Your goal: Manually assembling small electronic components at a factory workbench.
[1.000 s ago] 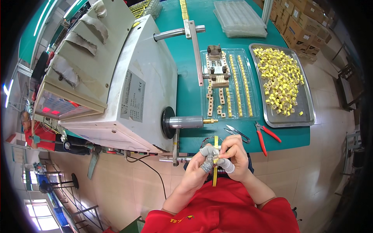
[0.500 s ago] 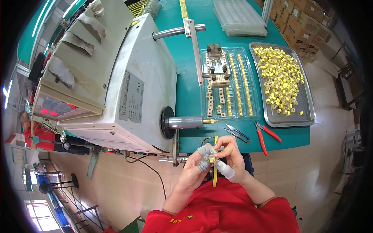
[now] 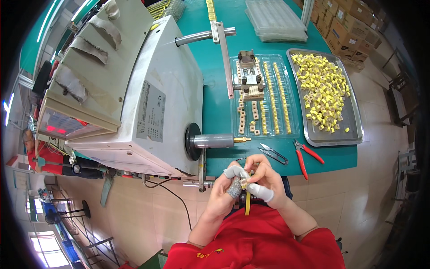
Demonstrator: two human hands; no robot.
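In front of my red shirt, both hands meet over a small coil bobbin [image 3: 244,183]. My left hand [image 3: 221,196] pinches it between a thumb and finger wearing grey-white finger covers. From beside the bobbin a strip of yellow tape [image 3: 247,205] hangs down towards the shirt. My right hand [image 3: 271,183] is closed around the tape where it meets the bobbin, its index finger bent over the top and its white-covered thumb below. The fingertips hide part of the bobbin and the tape's upper end.
A white machine [image 3: 165,103] with a metal spindle [image 3: 215,141] stands to the left. Beyond my hands lie black snips [image 3: 274,154] and red-handled cutters [image 3: 302,161]. A clear tray [image 3: 293,119] holds rows of bobbins; a metal tray [image 3: 319,141] holds a yellow heap.
The tape's upper part, which stood up above the fingers, no longer shows. My right fingers have shifted over the bobbin, and the left finger cover has moved slightly up and left.
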